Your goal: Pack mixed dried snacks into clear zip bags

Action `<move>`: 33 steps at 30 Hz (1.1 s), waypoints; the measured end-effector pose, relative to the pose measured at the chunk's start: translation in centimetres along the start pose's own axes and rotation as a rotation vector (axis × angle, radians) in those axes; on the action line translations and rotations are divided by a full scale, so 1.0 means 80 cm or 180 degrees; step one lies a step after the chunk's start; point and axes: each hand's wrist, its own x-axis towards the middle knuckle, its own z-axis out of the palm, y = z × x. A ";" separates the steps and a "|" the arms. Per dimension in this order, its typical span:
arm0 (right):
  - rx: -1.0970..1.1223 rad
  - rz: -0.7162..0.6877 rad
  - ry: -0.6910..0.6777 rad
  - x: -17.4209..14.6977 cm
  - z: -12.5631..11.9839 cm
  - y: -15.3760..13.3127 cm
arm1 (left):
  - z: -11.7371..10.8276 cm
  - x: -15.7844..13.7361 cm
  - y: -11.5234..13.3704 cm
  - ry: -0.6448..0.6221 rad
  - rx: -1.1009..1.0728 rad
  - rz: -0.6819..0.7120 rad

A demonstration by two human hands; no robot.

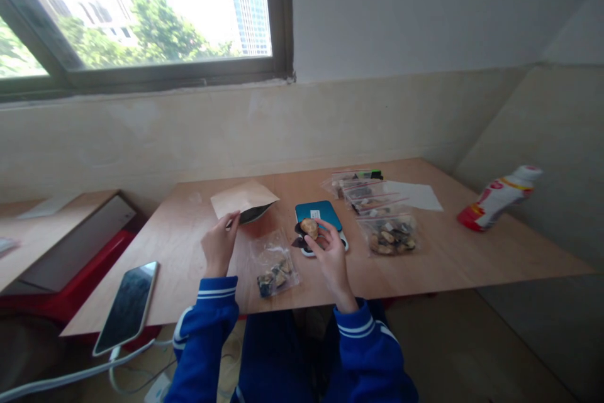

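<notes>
My left hand (219, 243) pinches the near edge of a brown kraft paper pouch (240, 197), whose dark mouth gapes toward me. In my right hand (331, 258) is a tan, rounded dried piece (309, 227) with dark, flat, leaf-like bits beside it; its exact kind I cannot tell. The fingers hold it above the near part of a small digital scale with a teal plate (321, 213). Between my hands lies a see-through zip bag (274, 268) with several pale and dark dried pieces inside.
Right of the scale are several zip bags of dried pieces (394, 238), a green-and-black marker (370, 175) and white paper (415, 194). A red-and-white bottle (499, 198) stands farther right. A phone (127, 305) with a plugged-in cable overhangs the table's left front edge.
</notes>
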 end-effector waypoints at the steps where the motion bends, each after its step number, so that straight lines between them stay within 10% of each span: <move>1: 0.0048 -0.0121 0.0005 0.001 0.008 -0.007 | -0.008 0.002 0.007 0.0197 0.0026 0.0030; 11: -0.0287 -0.1546 -0.0771 0.045 0.100 -0.061 | -0.065 -0.001 0.056 0.0502 -0.0460 0.0396; 24: -0.1755 -0.2322 -0.1982 0.060 0.080 -0.075 | -0.080 0.007 0.060 0.0161 -0.1103 0.0248; 33: -0.2354 -0.2501 -0.1653 0.053 0.069 -0.081 | -0.082 0.007 0.067 0.0286 -0.0811 0.0177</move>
